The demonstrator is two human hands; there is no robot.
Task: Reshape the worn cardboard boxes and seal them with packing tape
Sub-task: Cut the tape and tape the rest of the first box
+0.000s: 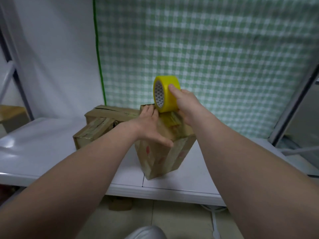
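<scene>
You hold the roll [168,94] over the box [162,157], tape drawn down onto its top.

Your right hand [185,104] is clamped on the yellow roll, thumb on its outer face, roll upright above the box's far edge. Your left hand [150,125] lies flat on the box top, fingers straight, thumb spread at the near edge. The box stands on the white table [51,152], near its front edge; two more boxes [96,130] lie just left of it.
</scene>
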